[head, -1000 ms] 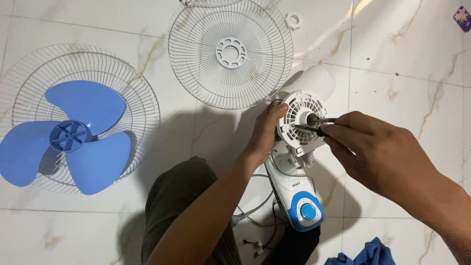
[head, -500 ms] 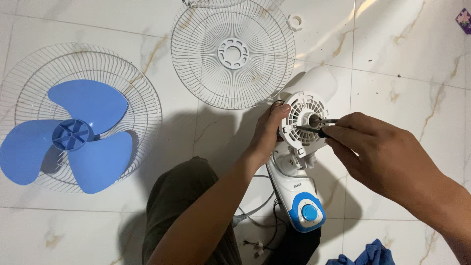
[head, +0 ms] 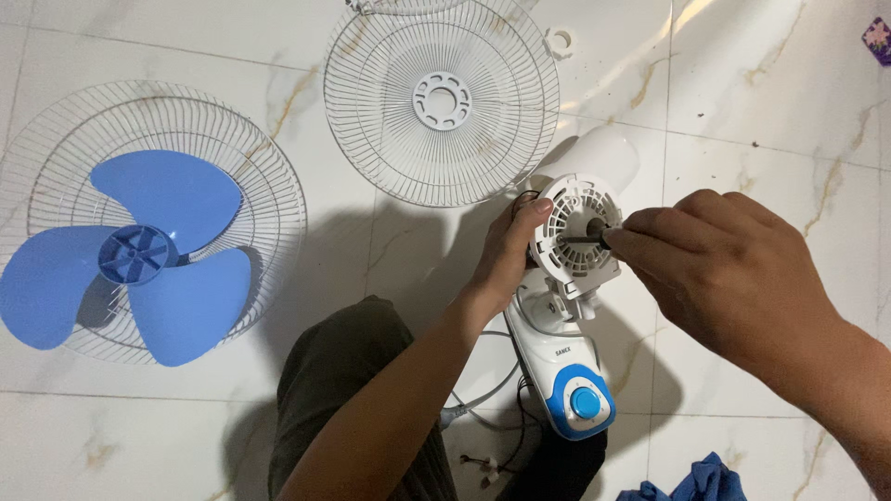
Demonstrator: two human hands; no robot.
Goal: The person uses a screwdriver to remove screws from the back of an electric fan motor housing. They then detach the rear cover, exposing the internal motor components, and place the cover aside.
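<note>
A white fan motor housing [head: 577, 227] with a slotted round face stands on a white and blue base [head: 568, 380]. My left hand [head: 506, 255] grips the housing's left side. My right hand [head: 715, 269] is closed around a dark-handled screwdriver [head: 583, 239]. Its tip rests on the left part of the housing's face. Most of the handle is hidden inside my fist.
A blue three-bladed fan blade [head: 130, 255] lies on a white wire grille [head: 269, 199] at the left. A second white grille [head: 441, 100] lies above. A small white ring nut [head: 557, 41] sits near it. Blue cloth [head: 696, 482] is at the bottom right. My knee [head: 343, 371] is below.
My right hand has shifted left and rolled over, covering more of the screwdriver handle and the motor shaft. My left hand stays on the housing.
</note>
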